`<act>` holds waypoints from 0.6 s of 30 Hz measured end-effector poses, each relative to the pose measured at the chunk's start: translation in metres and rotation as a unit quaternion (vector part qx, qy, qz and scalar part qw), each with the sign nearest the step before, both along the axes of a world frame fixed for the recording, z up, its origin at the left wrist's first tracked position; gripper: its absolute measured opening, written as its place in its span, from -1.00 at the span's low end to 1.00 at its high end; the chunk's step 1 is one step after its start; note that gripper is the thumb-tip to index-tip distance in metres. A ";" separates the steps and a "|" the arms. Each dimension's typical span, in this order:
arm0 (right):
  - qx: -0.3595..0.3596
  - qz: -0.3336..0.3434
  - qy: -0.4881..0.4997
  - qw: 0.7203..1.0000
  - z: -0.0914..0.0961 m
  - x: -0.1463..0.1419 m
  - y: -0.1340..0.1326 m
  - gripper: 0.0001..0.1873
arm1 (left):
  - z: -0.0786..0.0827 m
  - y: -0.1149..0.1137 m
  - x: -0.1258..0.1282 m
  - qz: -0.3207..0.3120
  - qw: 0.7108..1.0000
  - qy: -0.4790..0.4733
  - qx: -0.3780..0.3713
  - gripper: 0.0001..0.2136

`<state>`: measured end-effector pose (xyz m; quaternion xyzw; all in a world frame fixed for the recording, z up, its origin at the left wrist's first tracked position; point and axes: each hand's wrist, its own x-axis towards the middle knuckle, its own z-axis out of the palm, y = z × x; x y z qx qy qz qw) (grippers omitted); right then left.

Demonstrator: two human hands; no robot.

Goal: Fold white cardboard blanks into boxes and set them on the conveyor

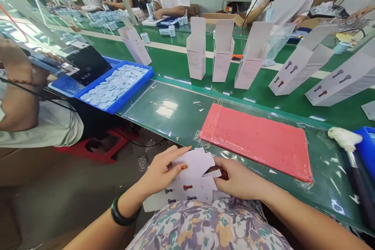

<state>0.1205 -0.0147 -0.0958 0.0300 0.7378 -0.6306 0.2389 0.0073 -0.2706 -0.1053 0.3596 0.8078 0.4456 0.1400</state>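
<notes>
A white printed cardboard box point(202, 183), partly folded and with loose flaps, lies against my front at the table's edge. Small pictures of handheld devices are printed on its face. My left hand point(164, 170) grips its left side, thumb on the printed panel and fingers along the far edge. On the other side, my right hand point(231, 177) holds the end flaps, its fingertips partly hidden behind the card. Just beyond the hands, a red pad point(258, 140) wrapped in clear film lies on the green table point(166, 105).
Several open white boxes point(197, 54) stand upright along the green belt point(172, 64). A blue tray point(114, 103) of pale blue pieces sits at left, beside a seated person's arm point(20, 86). A black-handled hammer point(356, 175) with a wrapped head lies at right. Other people work across the belt.
</notes>
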 end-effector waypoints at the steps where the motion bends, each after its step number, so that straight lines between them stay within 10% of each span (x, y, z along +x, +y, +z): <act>1: 0.022 0.022 0.012 0.999 0.001 0.000 -0.001 -0.56 | 0.000 -0.001 0.001 -0.018 1.000 -0.001 -0.013 -0.61; 7: 0.065 -0.019 -0.022 0.997 -0.023 0.000 -0.014 -0.72 | -0.007 -0.018 0.021 -0.203 0.968 -0.135 -0.066 -0.20; 12: -0.073 -0.156 -0.178 0.969 -0.007 -0.012 -0.018 -0.62 | -0.003 -0.025 0.022 -0.150 0.964 -0.194 -0.107 0.23; 16: -0.110 -0.259 0.112 0.953 0.027 -0.024 -0.022 -0.38 | 0.026 -0.015 0.004 -0.008 0.992 -0.123 -0.009 0.10; 18: -0.020 -0.270 0.358 0.894 0.039 -0.028 -0.029 -0.49 | 0.044 -0.008 -0.004 0.034 0.994 -0.092 0.056 0.06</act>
